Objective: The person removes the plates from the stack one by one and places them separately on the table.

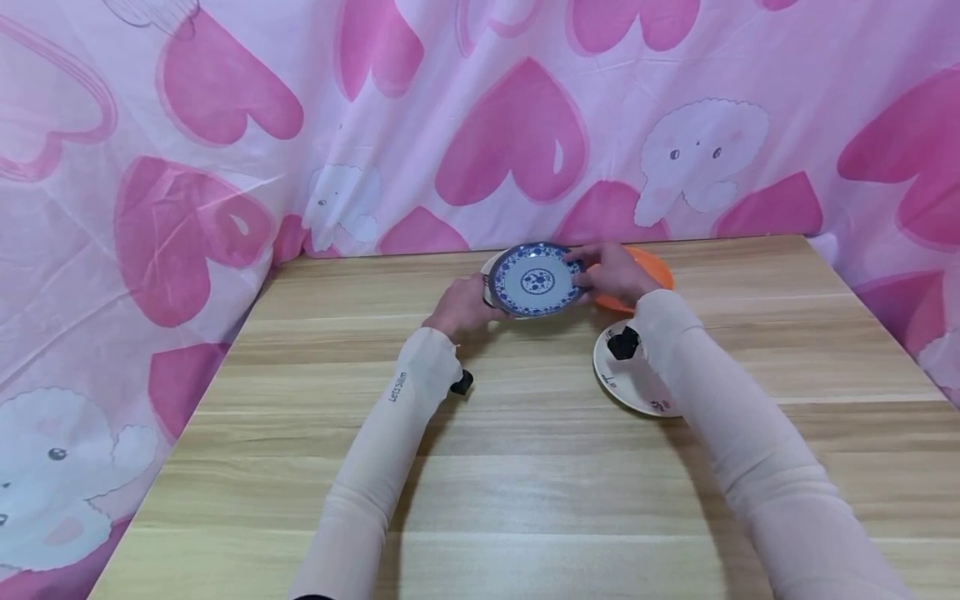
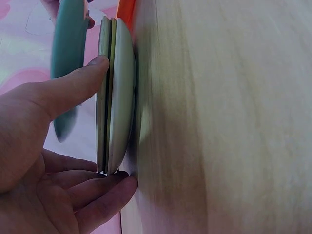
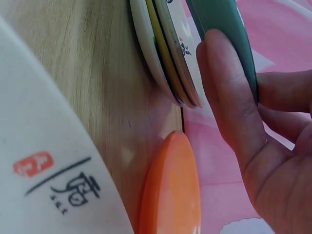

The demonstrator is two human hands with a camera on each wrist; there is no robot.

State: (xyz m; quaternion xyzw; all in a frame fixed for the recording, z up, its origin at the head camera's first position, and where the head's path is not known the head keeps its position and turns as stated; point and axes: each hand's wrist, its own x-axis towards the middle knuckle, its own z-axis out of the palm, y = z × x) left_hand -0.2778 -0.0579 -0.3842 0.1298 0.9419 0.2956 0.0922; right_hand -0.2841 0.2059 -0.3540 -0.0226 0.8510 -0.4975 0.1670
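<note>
My right hand (image 1: pixel 618 273) pinches the edge of a blue-and-white patterned plate (image 1: pixel 537 281), thumb on one face and fingers on the other. The plate's underside looks green in the right wrist view. It is held above a stack of plates (image 2: pixel 124 97), apart from it and hiding most of it in the head view. My left hand (image 1: pixel 463 307) holds the stack at its rim, with the thumb (image 2: pixel 83 83) on the topmost plate and the fingers curled at the side. Pale plates and a yellow-edged one (image 3: pixel 168 61) show in the stack, which stands on the table.
To the right of the stack, an orange dish (image 1: pixel 652 265) lies near the table's back edge. Closer in, a white plate (image 1: pixel 630 396) with dark and red characters lies partly under my right forearm. A pink heart-print curtain (image 1: pixel 517 133) hangs behind the wooden table (image 1: pixel 525 500).
</note>
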